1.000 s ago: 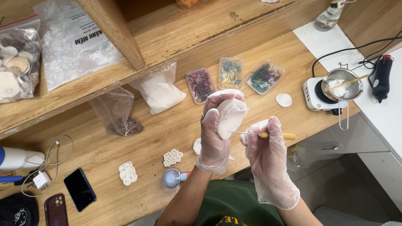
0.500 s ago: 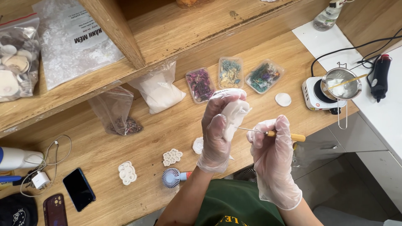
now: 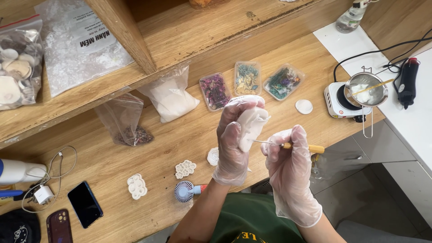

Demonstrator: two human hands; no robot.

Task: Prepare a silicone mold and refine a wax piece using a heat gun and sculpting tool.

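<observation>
Wooden counter (image 3: 180, 139): left hand (image 3: 231, 144) fingers clamped on white mould (image 3: 249, 126); right hand (image 3: 290, 166) fingers pinching needle tool (image 3: 288, 145); best steadied, tip eased gently along edge.

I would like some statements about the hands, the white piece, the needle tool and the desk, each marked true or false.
1. The left hand holds a white moulded piece. True.
2. The right hand holds a needle tool with a yellow handle. True.
3. Both hands are bare. False: both wear clear gloves.
4. The metal pot stands on the floor. False: it sits on a small white hotplate.
5. Three clear trays of dried flowers lie on the desk. True.
</observation>
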